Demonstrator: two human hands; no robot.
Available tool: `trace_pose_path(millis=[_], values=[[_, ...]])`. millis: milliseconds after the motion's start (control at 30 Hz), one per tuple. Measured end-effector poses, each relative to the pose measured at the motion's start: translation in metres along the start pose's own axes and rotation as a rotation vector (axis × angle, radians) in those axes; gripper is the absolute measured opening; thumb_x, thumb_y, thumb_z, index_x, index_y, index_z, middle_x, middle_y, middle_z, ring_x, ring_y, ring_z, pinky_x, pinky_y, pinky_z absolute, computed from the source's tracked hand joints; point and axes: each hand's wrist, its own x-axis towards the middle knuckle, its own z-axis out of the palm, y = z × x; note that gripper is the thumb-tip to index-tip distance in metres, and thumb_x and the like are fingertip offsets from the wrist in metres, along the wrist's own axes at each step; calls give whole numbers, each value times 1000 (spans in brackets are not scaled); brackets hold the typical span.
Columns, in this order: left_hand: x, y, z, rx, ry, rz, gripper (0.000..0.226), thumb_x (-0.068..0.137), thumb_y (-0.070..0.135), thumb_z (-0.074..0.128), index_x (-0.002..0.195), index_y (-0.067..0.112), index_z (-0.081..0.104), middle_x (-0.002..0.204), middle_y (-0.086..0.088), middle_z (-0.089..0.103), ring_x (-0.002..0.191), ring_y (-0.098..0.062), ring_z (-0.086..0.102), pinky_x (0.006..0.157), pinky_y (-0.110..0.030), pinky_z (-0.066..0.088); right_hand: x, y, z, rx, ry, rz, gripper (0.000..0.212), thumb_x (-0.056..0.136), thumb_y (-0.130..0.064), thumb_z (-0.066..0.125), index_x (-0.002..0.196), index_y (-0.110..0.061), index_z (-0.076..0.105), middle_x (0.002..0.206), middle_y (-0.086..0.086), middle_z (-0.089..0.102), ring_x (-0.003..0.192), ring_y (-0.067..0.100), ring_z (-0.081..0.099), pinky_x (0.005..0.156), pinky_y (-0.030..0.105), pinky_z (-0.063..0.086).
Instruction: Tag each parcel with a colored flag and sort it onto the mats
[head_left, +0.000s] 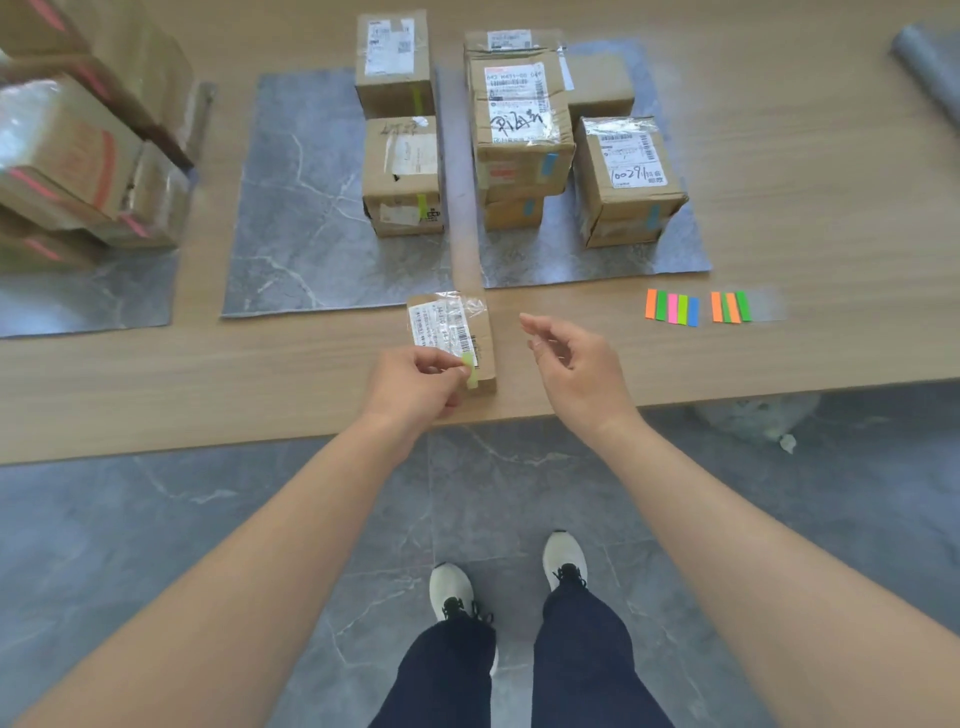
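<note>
A person's left hand (415, 384) pinches a green flag (471, 371) against the near corner of a small parcel (449, 332). The parcel lies on the wooden table (208, 384), just in front of the grey mats (311, 208). The right hand (576, 374) hovers beside it, fingers loosely spread, holding nothing. Spare colored flags (696, 307) lie to the right; tagged parcels (400, 171) stand on the mats beyond.

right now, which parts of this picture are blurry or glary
head view: pink-flagged parcels at far left are smeared, with glare on their tape; glare also on the plastic of the parcel where the left hand pinches a green flag; the middle mat is sharp
</note>
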Motion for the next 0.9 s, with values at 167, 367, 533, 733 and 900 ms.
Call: trace_pose_path(millis=[167,367,533,733,900], values=[[0,-25,6,53,38,10,8,81,13,79,76,19,76,75,-10,76,70,-29,72,81,-53,61,-1,7,14,-256,-110,-269,39,96,2,54,126,-16,72,130,0,68,117,7,62,96,32,53],[7,-42,22,70,84,18,28,82,10,76,61,29,75,70,5,75,75,-25,73,79,-50,61,12,27,29,-441,-258,-416,30,98,-8,61,123,-19,73,141,1,61,123,25,62,90,49,56],[11,-49,29,64,103,-6,24,76,16,72,62,35,77,71,-2,75,82,-34,74,80,-53,61,15,34,33,-421,-293,-426,27,92,-3,65,109,-17,80,134,4,64,114,26,65,85,46,57],[17,-56,35,66,112,11,14,68,32,68,71,23,79,73,-12,73,67,-23,66,77,-56,60,22,46,37,-427,-243,-509,11,85,-13,80,95,-14,81,122,4,67,92,23,69,66,44,59],[21,-61,36,71,110,-2,19,69,35,67,71,20,78,76,-17,71,66,-18,60,79,-58,59,30,47,45,-501,-173,-552,10,79,-15,82,75,-15,72,109,1,66,78,23,63,54,37,53]])
